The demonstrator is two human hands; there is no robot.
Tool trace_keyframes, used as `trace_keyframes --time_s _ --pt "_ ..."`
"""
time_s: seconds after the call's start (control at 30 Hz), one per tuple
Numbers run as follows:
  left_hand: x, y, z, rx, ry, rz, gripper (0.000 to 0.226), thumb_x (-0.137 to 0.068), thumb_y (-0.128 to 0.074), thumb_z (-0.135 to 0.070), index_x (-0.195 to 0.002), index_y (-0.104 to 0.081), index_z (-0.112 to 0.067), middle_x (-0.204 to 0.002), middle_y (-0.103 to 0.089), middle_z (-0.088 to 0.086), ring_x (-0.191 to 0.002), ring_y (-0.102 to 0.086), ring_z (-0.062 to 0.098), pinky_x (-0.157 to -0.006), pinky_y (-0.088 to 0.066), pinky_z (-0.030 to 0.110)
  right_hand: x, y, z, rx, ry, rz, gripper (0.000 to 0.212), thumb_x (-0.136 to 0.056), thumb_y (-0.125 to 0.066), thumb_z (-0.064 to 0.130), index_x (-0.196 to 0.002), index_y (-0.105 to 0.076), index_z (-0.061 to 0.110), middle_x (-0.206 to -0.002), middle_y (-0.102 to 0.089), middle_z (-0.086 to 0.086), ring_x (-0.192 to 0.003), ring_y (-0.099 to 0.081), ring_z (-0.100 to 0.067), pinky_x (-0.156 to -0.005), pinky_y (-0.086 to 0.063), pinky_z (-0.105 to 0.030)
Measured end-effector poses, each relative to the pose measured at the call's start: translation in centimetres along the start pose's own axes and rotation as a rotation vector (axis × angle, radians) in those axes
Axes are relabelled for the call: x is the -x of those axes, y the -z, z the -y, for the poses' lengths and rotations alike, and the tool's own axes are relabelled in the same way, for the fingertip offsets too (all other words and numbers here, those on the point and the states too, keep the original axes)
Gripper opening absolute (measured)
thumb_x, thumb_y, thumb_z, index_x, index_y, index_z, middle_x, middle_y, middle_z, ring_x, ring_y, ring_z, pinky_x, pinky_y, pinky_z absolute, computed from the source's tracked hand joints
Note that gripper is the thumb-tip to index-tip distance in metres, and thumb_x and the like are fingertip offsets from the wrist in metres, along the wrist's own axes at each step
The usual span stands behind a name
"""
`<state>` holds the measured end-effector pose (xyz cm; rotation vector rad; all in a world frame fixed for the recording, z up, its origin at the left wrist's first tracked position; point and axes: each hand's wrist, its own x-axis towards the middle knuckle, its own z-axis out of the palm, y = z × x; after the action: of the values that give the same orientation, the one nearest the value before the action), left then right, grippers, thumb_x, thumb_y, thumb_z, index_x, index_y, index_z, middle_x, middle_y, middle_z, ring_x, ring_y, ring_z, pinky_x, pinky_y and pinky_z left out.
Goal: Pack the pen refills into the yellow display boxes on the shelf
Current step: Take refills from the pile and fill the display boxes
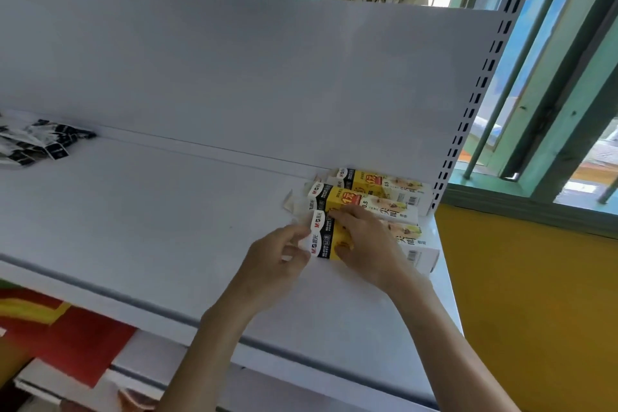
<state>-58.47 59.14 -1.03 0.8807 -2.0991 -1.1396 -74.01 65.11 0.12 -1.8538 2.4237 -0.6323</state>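
Note:
Three yellow display boxes lie side by side at the right end of the white shelf [167,211]. The far box [384,186] and the middle box [368,202] lie flat with their flaps open to the left. My right hand [364,241] presses down on the near box [411,241], fingers spread over its yellow part. My left hand [277,264] pinches the white end flap [312,236] of that near box. A heap of black-and-white pen refill packets [36,142] lies at the far left of the shelf, well away from both hands.
The shelf's white back panel [267,77] rises behind the boxes, and a perforated upright [475,104] stands at its right end. Beyond are a green window frame [551,130] and a yellow wall [535,311]. A lower shelf with red items [67,334] shows below left.

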Motion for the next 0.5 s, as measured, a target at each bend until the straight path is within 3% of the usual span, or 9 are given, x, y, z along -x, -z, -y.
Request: trace_keyframes --time_s 0.07,0.17,0.27,0.37,0.5 --pt "0.6 -0.5 0.9 -0.067 0.0 -0.023 0.027 -0.089 -0.056 -0.011 -0.114 -0.059 -0.022 -0.114 -0.052 -0.009 -0.091 -0.054 -0.001 -0.072 -0.04 0.005 0.6 -0.7 -0.6 -0.004 0.028 -0.075 0.057 -0.085 -0.058 0.011 -0.139 -0.04 0.017 -0.143 -0.037 -0.001 -0.135 -0.028 -0.02 -0.108 -0.027 -0.031" --pt "2.2 -0.1 2.2 -0.192 0.004 -0.126 0.024 -0.091 -0.055 -0.014 -0.113 -0.06 -0.021 -0.118 -0.046 -0.01 -0.096 -0.051 0.004 -0.08 -0.038 0.01 2.2 -0.7 -0.1 -0.085 0.062 -0.167 0.054 -0.088 -0.056 0.01 -0.14 -0.04 0.015 -0.145 -0.038 -0.001 -0.136 -0.029 -0.017 -0.108 -0.02 -0.022" --pt "5.4 1.0 3.3 -0.207 -0.022 -0.201 0.022 -0.092 -0.052 -0.012 -0.107 -0.059 -0.026 -0.114 -0.05 -0.013 -0.095 -0.051 -0.001 -0.08 -0.039 0.004 4.2 -1.4 2.2 -0.206 0.138 -0.207 0.049 -0.089 -0.054 0.007 -0.137 -0.044 0.016 -0.138 -0.048 0.001 -0.129 -0.041 -0.015 -0.107 -0.025 -0.019" --pt "10.1 2.8 4.7 -0.25 -0.034 -0.361 0.025 -0.09 -0.052 -0.006 -0.102 -0.059 -0.028 -0.108 -0.053 -0.013 -0.095 -0.052 -0.001 -0.083 -0.044 0.013 6.2 -3.2 6.6 -0.359 0.271 -0.246 0.046 -0.089 -0.052 0.007 -0.134 -0.048 0.015 -0.129 -0.055 0.004 -0.12 -0.047 -0.006 -0.098 -0.029 -0.008" --pt "18.8 4.2 9.3 -0.342 0.18 -0.391 0.018 -0.091 -0.05 -0.012 -0.102 -0.063 -0.019 -0.104 -0.056 -0.008 -0.092 -0.051 0.001 -0.077 -0.041 0.02 10.6 -8.3 13.4 -0.596 0.342 -0.147 0.044 -0.086 -0.05 0.009 -0.129 -0.053 0.015 -0.12 -0.053 0.012 -0.11 -0.044 0.007 -0.091 -0.029 0.003"
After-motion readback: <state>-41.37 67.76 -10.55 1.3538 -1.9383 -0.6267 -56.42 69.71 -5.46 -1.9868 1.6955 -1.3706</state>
